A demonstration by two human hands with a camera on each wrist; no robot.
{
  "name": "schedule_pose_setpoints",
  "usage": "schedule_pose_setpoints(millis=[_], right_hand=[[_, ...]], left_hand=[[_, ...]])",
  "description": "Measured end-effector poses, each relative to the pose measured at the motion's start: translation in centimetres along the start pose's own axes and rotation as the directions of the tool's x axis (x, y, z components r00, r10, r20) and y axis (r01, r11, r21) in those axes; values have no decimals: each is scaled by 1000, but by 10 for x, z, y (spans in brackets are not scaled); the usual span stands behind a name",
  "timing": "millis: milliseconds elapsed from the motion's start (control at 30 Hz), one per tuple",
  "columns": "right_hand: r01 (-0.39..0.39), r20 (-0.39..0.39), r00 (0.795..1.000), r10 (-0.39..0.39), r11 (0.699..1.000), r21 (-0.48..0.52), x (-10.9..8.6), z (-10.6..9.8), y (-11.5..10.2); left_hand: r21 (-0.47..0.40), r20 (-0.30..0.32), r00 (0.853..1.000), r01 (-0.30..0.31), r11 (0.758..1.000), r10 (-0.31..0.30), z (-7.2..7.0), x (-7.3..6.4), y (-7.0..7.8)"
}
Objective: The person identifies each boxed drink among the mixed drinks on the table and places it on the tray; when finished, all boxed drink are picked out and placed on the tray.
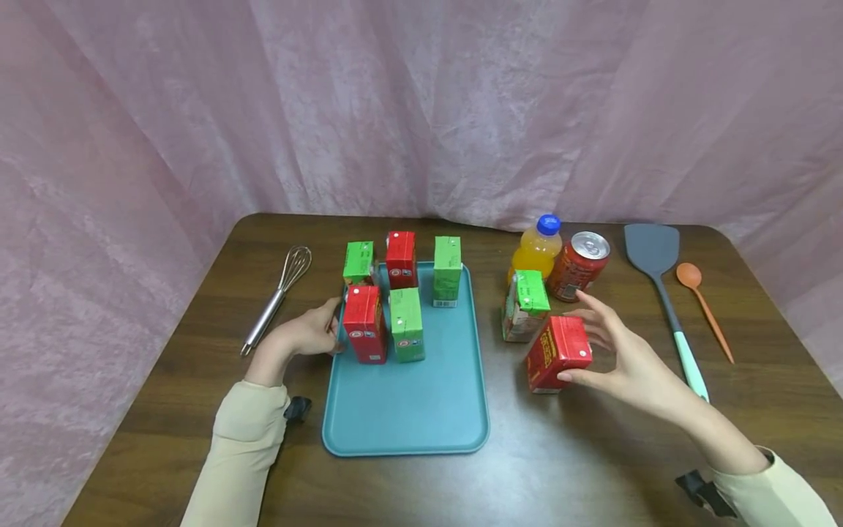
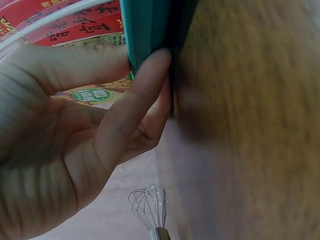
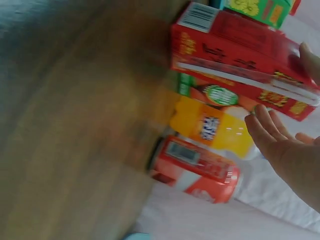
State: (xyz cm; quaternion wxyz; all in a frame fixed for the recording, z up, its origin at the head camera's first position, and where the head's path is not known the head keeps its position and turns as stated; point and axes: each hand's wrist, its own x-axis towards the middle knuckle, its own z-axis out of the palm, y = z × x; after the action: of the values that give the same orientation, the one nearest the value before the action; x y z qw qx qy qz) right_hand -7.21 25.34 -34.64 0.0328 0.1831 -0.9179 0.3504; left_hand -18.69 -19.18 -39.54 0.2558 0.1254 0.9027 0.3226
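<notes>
My left hand pinches the left rim of a blue-green tray, its thumb on the inside in the left wrist view. Several red and green drink cartons stand upright on the tray, among them a red one close to that hand. Right of the tray, my right hand holds a red drink carton between thumb and fingers, the index finger lifted off it. In the right wrist view the thumb lies against this carton and the fingertips are right at its opposite edge.
Behind the held carton stand a green carton, an orange juice bottle and a red can. A spatula and an orange spoon lie at the right. A whisk lies left of the tray.
</notes>
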Motion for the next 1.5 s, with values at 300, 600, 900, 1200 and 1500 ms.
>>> schedule_pose_setpoints(millis=[300, 600, 900, 1200, 1500], right_hand=[[-127, 76, 990, 115, 976, 175, -3, 10, 18], [-210, 139, 973, 186, 960, 185, 0, 13, 18], [-225, 60, 974, 218, 953, 202, -2, 17, 12], [-134, -53, 987, 150, 963, 232, -6, 22, -2], [-70, -134, 984, 116, 950, 306, 13, 18, -24]], left_hand=[[1, 5, 1000, -11, 1000, 11, 0, 0, 3], [0, -3, 1000, -16, 1000, 16, -2, -2, 1], [17, -3, 1000, -8, 1000, 8, -3, -3, 3], [-16, 9, 1000, 10, 1000, -10, 2, -4, 1], [-5, -6, 1000, 6, 1000, -6, 0, -3, 3]])
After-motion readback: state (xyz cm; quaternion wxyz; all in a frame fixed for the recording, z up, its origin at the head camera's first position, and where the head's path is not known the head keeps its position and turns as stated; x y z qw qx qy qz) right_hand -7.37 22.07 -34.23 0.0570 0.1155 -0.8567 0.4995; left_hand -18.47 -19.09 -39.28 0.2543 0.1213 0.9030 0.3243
